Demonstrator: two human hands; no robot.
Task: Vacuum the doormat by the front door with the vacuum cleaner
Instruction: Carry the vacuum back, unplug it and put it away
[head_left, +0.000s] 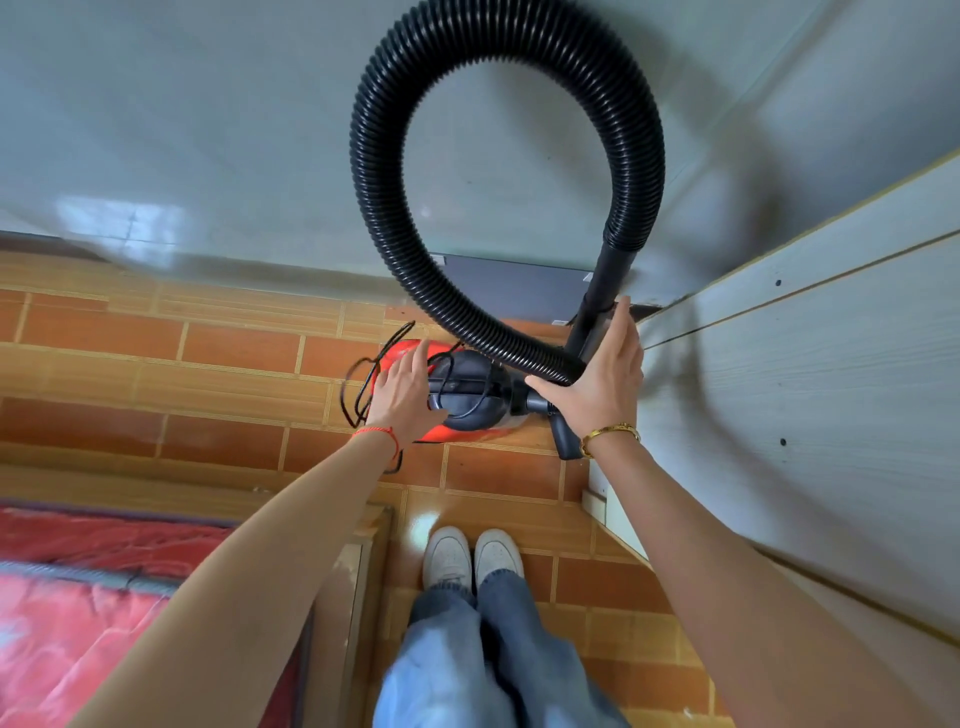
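A red and black vacuum cleaner (467, 395) sits on the orange tiled floor close to the wall. Its black ribbed hose (379, 171) rises in a big loop and comes down into a rigid black tube (605, 291). A thin black cord (363, 374) lies tangled over the body. My left hand (402, 395) rests on the vacuum's top by the black handle, fingers spread. My right hand (602, 374) lies flat against the tube where it crosses the hose, fingers straight and thumb out, not curled around it. No doormat is in view.
A white panelled cabinet (810, 364) stands close on the right. A bed with a red cover (78, 597) and a wooden frame (363, 561) fills the lower left. A grey flat panel (514, 288) lies at the base of the pale wall. My white shoes (470, 558) stand on the tiles.
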